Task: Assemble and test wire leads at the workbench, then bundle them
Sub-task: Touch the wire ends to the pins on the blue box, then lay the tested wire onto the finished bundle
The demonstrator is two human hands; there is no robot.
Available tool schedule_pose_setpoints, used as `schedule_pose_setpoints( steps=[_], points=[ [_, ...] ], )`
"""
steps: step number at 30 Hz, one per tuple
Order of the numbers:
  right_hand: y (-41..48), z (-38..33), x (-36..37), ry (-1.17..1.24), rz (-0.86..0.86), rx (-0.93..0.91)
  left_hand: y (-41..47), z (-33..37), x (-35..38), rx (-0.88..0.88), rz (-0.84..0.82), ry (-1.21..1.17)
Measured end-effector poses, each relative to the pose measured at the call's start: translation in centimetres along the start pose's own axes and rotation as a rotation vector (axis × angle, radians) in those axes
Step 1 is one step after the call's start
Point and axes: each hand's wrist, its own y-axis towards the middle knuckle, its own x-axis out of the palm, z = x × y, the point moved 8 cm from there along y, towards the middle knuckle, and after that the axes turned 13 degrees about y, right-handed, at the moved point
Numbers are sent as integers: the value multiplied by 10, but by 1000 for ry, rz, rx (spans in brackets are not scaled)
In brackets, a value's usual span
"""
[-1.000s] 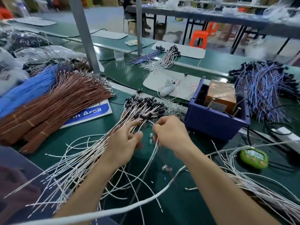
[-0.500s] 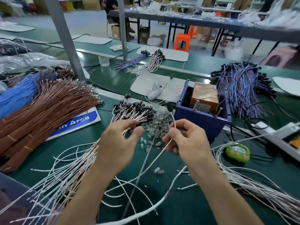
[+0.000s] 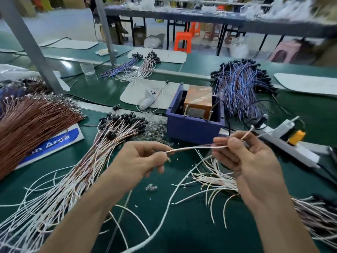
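Note:
A thin pink-and-white wire lead (image 3: 196,147) stretches level between my two hands above the green bench. My left hand (image 3: 138,161) pinches its left end. My right hand (image 3: 244,157) grips it further along, and its far tip with a small black cap (image 3: 259,123) points up toward the right. A fanned pile of similar white and pink leads with black caps (image 3: 102,148) lies to the left of my hands. Another loose heap of leads (image 3: 215,176) lies under my right hand.
A blue box (image 3: 193,127) with a brown transformer block (image 3: 198,101) stands just behind my hands. Brown wire bundles (image 3: 31,123) lie far left, blue-purple leads (image 3: 240,88) back right. A grey fixture with a yellow part (image 3: 295,136) is at right. Small clear bulbs (image 3: 155,128) lie beside the box.
Both hands have lifted off the pile and moved right and apart, drawing one lead out taut between them. The view has turned to the right.

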Motion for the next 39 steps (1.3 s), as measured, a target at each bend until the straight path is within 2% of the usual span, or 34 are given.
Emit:
schedule_pose_setpoints(
  steps=[4, 6, 8, 10, 11, 13, 15, 17, 26, 28, 31, 35, 39],
  points=[
    [1, 15, -53, -124, 86, 123, 14, 20, 8, 107, 127, 339],
    [-1, 23, -78, -315, 136, 222, 17, 34, 15, 175, 206, 536],
    [-2, 19, -100, -627, 148, 258, 17, 48, 30, 253, 233, 661],
    [-3, -3, -104, -1004, 135, 131, 16, 59, 52, 325, 217, 650],
    [-4, -20, -94, -1125, 106, -21, 17, 64, 64, 352, 202, 624],
    [-10, -45, -64, -1120, 0, -264, 23, 72, 87, 389, 159, 560],
    [-8, -44, -42, -1072, -164, -264, 29, 81, 103, 404, 126, 472],
    [-4, -40, -40, -1042, -217, -209, 33, 86, 109, 410, 126, 433],
    [3, -65, -57, -938, -213, -230, 45, 71, 121, 261, 57, 297],
    [4, -72, -64, -883, -153, -261, 46, 66, 120, 240, 79, 289],
    [-2, -84, -60, -837, -25, -422, 47, 57, 115, 194, 141, 335],
    [1, -55, -22, -1024, -136, -361, 45, 58, 130, 251, 24, 297],
    [6, -31, -8, -1271, -197, -301, 45, 58, 119, 293, 57, 219]
  ],
)
